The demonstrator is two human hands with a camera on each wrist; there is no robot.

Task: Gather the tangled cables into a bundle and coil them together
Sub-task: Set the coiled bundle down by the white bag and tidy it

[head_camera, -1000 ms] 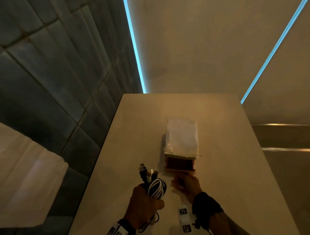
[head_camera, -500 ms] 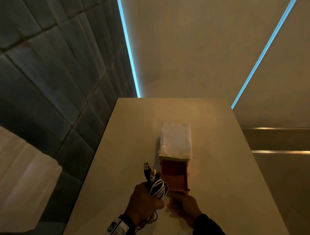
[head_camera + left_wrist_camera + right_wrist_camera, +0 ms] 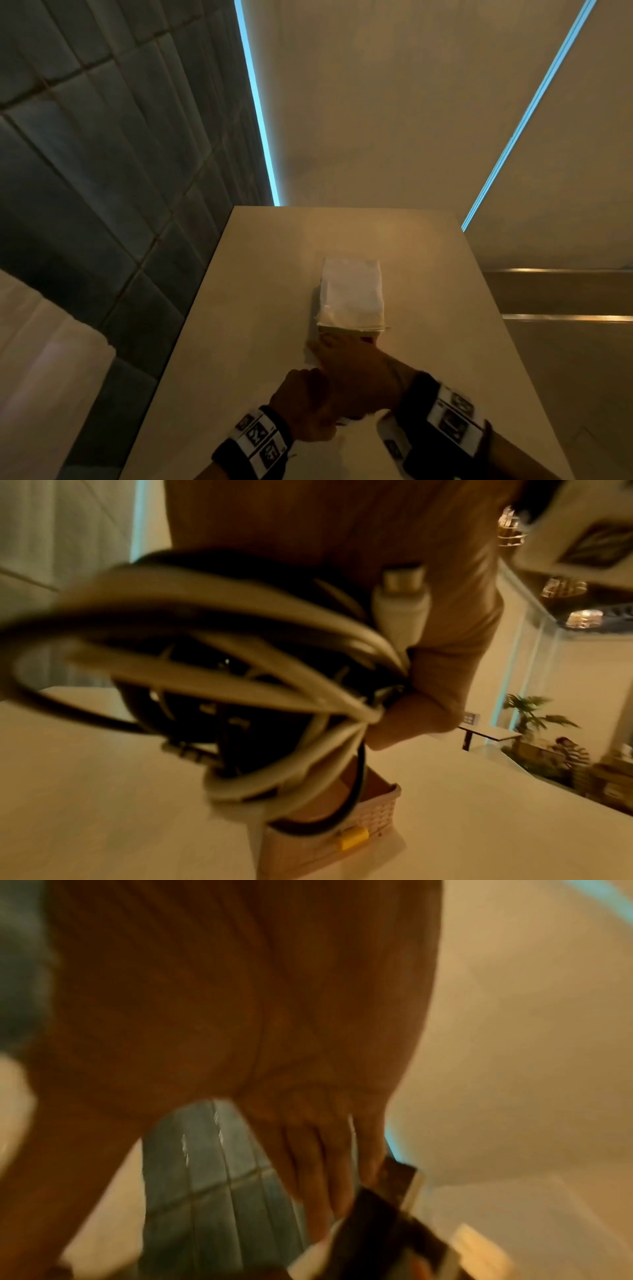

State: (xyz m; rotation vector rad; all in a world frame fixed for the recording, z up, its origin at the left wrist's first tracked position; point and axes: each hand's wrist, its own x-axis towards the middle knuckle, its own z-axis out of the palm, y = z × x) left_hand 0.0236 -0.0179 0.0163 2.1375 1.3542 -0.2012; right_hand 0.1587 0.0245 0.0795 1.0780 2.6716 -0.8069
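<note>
1. A pale table (image 3: pixel 260 308) runs away from the person, its far end against a plain wall, with a dark tiled wall along its left side
2. On the table lies a long box (image 3: pixel 351 294) with a white top; in the left wrist view its woven drawer (image 3: pixel 373 810) stands pulled open, a yellow tab (image 3: pixel 352 835) on its front
3. The right hand (image 3: pixel 356 373) reaches forward over the left one to the near end of the box; in the right wrist view its fingers (image 3: pixel 329 1164) lie long and close together against a dark edge of the box, though blur hides whether they grip it
4. The left hand (image 3: pixel 305 407) sits under and just behind the right hand, fingers (image 3: pixel 421 718) curled tight round the cable bundle (image 3: pixel 222 674)
5. The bundle of white and black loops hangs from that fist just above the open drawer, its lowest black loop dipping into the drawer
6. A white plug (image 3: pixel 400 601) with a metal tip stands up from the bundle beside the palm
</note>
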